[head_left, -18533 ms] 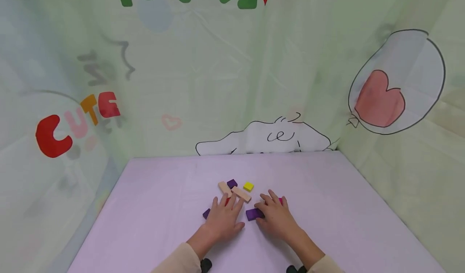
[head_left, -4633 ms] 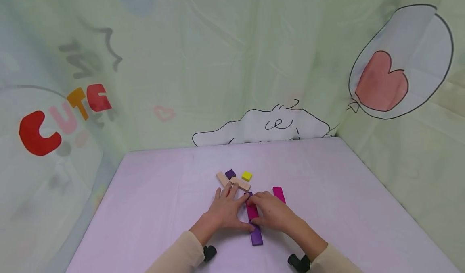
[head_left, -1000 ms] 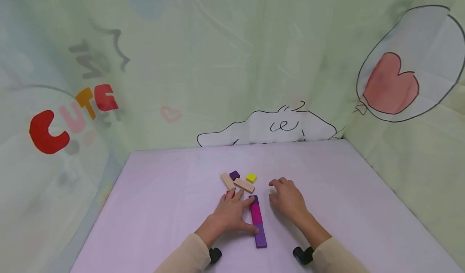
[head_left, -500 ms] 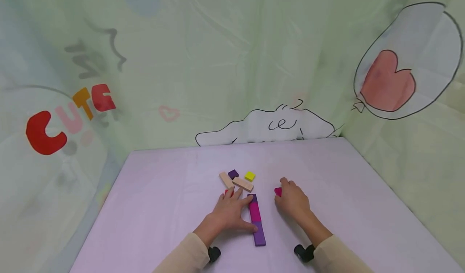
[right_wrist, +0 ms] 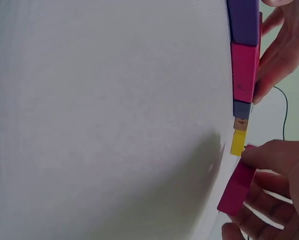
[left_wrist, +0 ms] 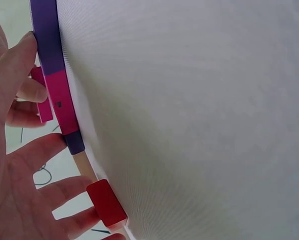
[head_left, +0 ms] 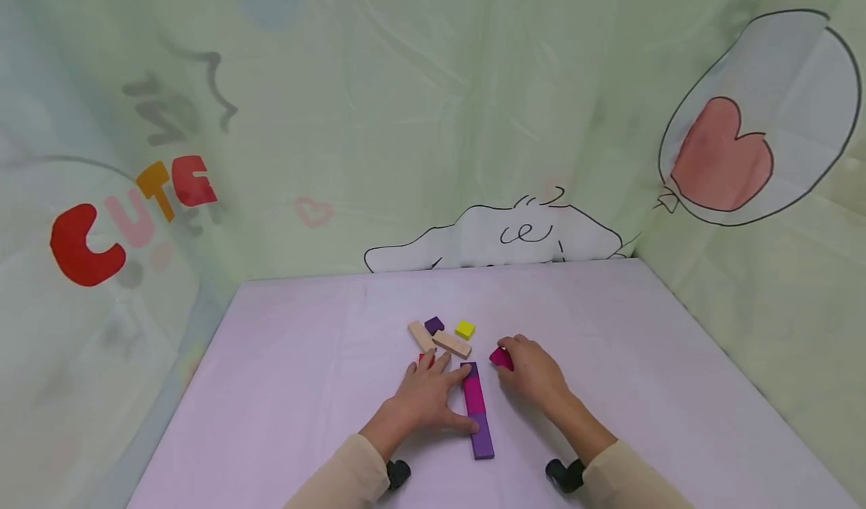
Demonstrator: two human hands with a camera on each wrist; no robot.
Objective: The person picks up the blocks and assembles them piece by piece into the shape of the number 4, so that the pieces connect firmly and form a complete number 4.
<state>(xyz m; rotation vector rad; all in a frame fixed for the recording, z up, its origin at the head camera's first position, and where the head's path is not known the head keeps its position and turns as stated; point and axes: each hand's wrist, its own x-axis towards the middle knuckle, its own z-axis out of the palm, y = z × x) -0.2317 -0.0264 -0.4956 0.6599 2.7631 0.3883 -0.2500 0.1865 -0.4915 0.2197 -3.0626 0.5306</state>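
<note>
In the head view, a straight row runs away from me: a purple block [head_left: 482, 440], a magenta block [head_left: 475, 396] and a short dark purple block [head_left: 470, 370]. My left hand [head_left: 429, 402] lies along its left side with fingers spread. Its thumb touches the purple block and its index finger the dark purple one. Right of the row's far end, my right hand [head_left: 537, 377] pinches another magenta block [right_wrist: 237, 187] between thumb and fingers. A red block [left_wrist: 107, 204] sits by the left fingertips, partly hidden in the head view.
Beyond the left hand lie two light wooden blocks [head_left: 452, 343], a dark purple block [head_left: 434, 325] and a yellow block [head_left: 464, 330]. The pale lilac table [head_left: 325, 343] is bounded by printed cloth walls [head_left: 406, 118] at the back and sides.
The purple and magenta blocks have come into a row since the oldest frame. Lately my right hand took hold of the other magenta block and brought it left; the left hand stayed put.
</note>
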